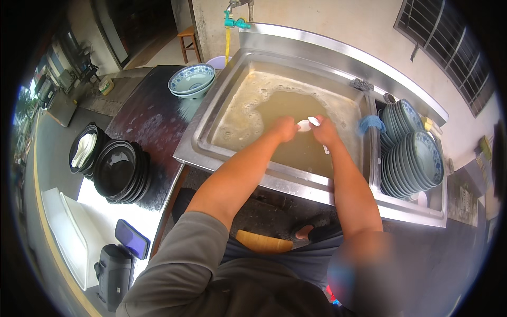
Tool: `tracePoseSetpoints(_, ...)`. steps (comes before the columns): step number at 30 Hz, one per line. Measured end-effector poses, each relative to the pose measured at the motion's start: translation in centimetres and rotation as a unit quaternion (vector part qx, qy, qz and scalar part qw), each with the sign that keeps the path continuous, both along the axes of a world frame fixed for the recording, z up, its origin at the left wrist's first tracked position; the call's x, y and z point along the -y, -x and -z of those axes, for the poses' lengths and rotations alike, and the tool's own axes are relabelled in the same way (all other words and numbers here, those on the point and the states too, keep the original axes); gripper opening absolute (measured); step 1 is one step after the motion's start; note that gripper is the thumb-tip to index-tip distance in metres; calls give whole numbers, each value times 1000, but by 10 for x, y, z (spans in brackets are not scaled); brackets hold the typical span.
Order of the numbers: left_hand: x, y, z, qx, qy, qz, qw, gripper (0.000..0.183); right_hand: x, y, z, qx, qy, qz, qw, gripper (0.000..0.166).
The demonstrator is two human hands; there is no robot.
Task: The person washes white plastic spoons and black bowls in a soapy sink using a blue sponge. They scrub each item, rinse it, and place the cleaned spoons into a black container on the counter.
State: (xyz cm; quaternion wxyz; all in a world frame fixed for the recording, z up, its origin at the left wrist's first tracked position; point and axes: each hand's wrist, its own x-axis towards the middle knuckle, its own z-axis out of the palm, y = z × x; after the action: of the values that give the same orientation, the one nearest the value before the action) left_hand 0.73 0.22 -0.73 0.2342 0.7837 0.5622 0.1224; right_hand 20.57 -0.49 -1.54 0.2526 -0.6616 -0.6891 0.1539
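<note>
Both hands meet over the cloudy water in a stainless steel sink. My left hand grips a white spoon by one end. My right hand is closed around another white spoon, whose bowl shows above the fingers and touches or overlaps the first one. A white handle end sticks out below the right hand; whether it belongs to the same spoon I cannot tell. Foam floats around the darker water under the hands. To their right a blue cloth hangs over the sink divider.
Stacked blue-rimmed plates fill the right basin. A steel scourer lies on the back ledge, below a green-handled tap. On the left table stand patterned bowls, black bowls, white spoons, a phone and a white tray.
</note>
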Motion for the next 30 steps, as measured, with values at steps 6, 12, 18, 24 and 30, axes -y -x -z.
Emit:
tracePoseSetpoints(6, 4, 7, 1, 74, -19, 11, 997, 21, 5, 5, -13, 42, -12, 27, 999, 27)
tracePoseSetpoints(12, 6, 6, 3, 52, -17, 62, 997, 22, 8, 3, -15, 24, -21, 31, 999, 28)
tracePoseSetpoints(18, -3, 7, 1, -53, 12, 49, 997, 29, 19, 12, -35, -41, -1, -16, 999, 30)
tracePoseSetpoints(24, 2, 8, -1, -20, 36, -14, 999, 42, 24, 16, -40, -97, 7, -45, 994, 34)
tracePoseSetpoints(30, 4, 13, -2, 25, 1, 21, 999, 36, 24, 16, -40, -81, 24, -42, 996, 39)
